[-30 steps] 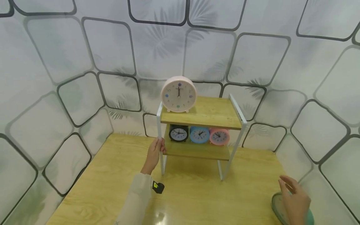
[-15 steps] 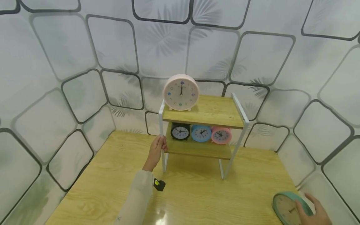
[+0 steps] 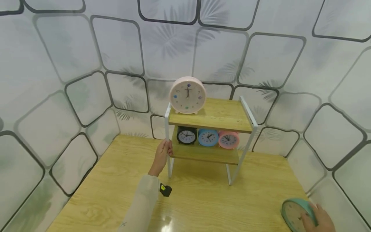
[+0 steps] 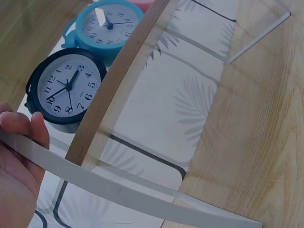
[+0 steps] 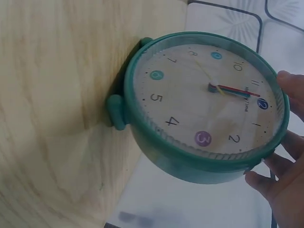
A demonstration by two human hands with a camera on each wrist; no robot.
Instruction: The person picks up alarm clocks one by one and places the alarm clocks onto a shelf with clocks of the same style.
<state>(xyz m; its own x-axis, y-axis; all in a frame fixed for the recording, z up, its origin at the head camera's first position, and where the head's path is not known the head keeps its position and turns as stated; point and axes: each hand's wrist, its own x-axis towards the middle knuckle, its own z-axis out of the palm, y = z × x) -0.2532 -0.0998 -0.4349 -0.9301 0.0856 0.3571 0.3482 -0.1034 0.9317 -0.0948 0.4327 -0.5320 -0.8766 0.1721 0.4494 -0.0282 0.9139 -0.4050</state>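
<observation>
My left hand (image 3: 160,157) grips the white left post (image 3: 167,129) of a two-tier wooden shelf (image 3: 229,114). In the left wrist view, its fingers curl round the post beside a black alarm clock (image 4: 66,90). At the table's right side, my right hand (image 3: 321,220) holds a green round clock (image 3: 294,215) by its upper rim. The right wrist view shows this clock's pale dial facing the camera, its small feet at the wood tabletop, and fingers (image 5: 270,183) at the rim near the 12. Part of the right hand is cut off by the frame edge.
A large pale-pink clock (image 3: 187,98) stands on the top board's left end. On the lower board, a blue clock (image 3: 208,138) and a small pink clock (image 3: 229,140) sit in a row right of the black one. Patterned walls (image 3: 220,51) enclose the wooden table (image 3: 197,199).
My right hand has gone from hovering over the green clock to its right side, then closed on its upper rim. The left hand keeps its grip on the post. The view has shifted slightly.
</observation>
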